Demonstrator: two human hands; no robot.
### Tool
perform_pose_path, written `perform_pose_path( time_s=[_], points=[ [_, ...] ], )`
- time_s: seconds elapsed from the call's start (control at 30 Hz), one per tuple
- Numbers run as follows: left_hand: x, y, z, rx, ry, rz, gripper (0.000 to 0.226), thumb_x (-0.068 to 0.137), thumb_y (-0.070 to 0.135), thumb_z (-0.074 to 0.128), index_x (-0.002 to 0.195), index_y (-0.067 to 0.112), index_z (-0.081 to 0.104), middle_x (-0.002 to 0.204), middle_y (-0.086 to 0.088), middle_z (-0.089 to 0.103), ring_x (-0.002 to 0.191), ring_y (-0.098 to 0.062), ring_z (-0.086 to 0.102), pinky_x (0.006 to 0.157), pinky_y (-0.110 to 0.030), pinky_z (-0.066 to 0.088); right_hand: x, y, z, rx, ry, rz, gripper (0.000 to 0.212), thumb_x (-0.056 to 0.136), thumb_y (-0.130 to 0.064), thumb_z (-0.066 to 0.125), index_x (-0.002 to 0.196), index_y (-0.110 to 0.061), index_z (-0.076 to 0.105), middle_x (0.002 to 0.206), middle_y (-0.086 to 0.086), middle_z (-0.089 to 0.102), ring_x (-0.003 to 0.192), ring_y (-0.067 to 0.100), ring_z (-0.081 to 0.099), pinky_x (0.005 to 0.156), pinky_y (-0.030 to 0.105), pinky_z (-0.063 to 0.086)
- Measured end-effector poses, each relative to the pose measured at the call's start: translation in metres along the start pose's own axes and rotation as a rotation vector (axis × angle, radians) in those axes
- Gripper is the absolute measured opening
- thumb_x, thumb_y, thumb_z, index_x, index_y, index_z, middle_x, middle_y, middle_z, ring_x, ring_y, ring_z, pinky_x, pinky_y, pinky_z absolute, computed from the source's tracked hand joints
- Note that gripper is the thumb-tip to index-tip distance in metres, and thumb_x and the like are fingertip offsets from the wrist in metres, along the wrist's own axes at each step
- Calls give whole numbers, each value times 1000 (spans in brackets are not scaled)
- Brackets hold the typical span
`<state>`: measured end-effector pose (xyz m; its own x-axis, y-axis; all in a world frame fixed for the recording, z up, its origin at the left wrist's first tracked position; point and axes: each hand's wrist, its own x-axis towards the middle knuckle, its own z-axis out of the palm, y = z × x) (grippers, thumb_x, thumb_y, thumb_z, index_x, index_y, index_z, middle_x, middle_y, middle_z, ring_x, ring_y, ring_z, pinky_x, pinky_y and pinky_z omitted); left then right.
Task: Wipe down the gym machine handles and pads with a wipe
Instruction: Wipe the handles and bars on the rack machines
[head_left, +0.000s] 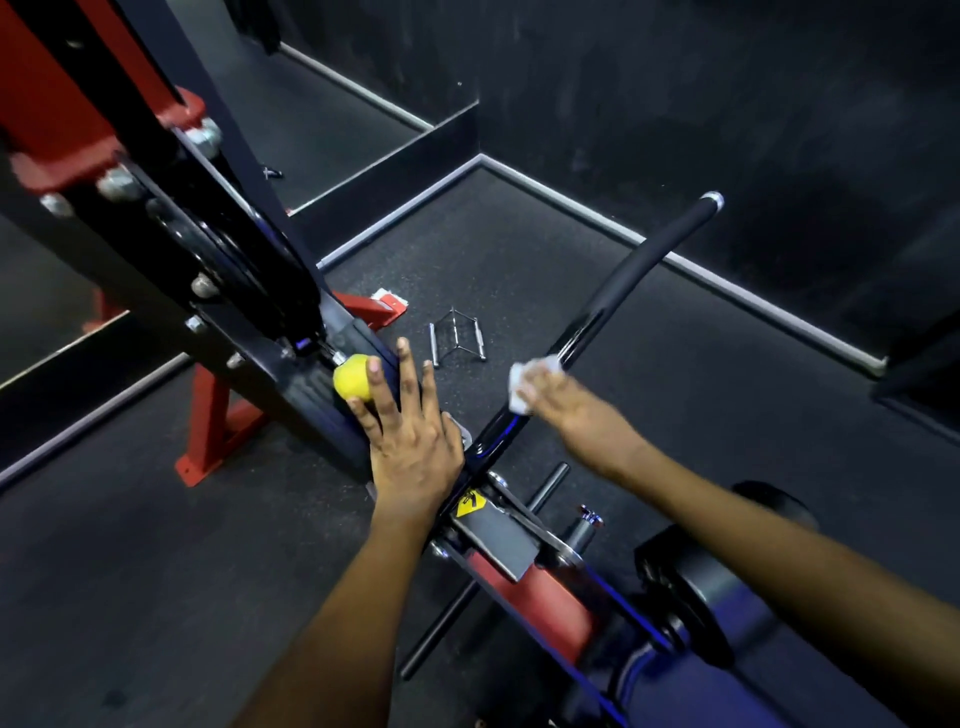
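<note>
here, wipe (521, 385) under right hand (558, 402), on handle bar (636, 275)

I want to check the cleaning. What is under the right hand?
Under the right hand is a white wipe, held against the black handle bar. The bar surface beneath the wipe is covered, so it cannot be seen.

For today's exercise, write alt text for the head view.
A right hand rubs a white wipe along a black handle bar, while the left hand lies flat beside a yellow knob.
</note>
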<state>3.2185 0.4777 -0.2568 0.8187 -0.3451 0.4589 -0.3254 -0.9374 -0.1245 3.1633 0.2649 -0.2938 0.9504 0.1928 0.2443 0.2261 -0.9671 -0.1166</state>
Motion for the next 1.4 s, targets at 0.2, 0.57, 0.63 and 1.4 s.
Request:
perform_pose_path(
  time_s=[0.2,0.57,0.63,1.4],
  points=[
    [1,-1,-3,63,-27,7,62,81,33,43,139,14,50,156,-11,29,142,-37,-27,112,-54,-22,6,27,-25,-30,-71,-7,50,85,-1,38,133,-4,50,135,22,50,122,38,52,106,35,36],
    [-1,-1,-3,100,-32,4,62,84,34,39,143,15,46,157,-11,27,140,-38,-30,111,-55,-23,2,-2,-25,36,-233,-127,56,89,2,23,143,-4,35,150,16,30,139,30,29,113,32,14],
    [-1,-1,-2,77,-12,5,62,84,33,40,142,13,47,156,-12,29,141,-38,-29,111,-55,-20,8,22,-26,23,-178,-151,50,89,-2,35,138,-4,45,143,17,43,131,31,43,109,37,26],
    [32,97,-13,-239,-194,75,60,90,42,41,147,24,34,160,-8,16,145,-42,9,115,-55,-1,31,115,-38,61,-25,98,45,99,-7,34,144,-7,36,153,10,29,143,22,24,113,20,7]
  ],
)
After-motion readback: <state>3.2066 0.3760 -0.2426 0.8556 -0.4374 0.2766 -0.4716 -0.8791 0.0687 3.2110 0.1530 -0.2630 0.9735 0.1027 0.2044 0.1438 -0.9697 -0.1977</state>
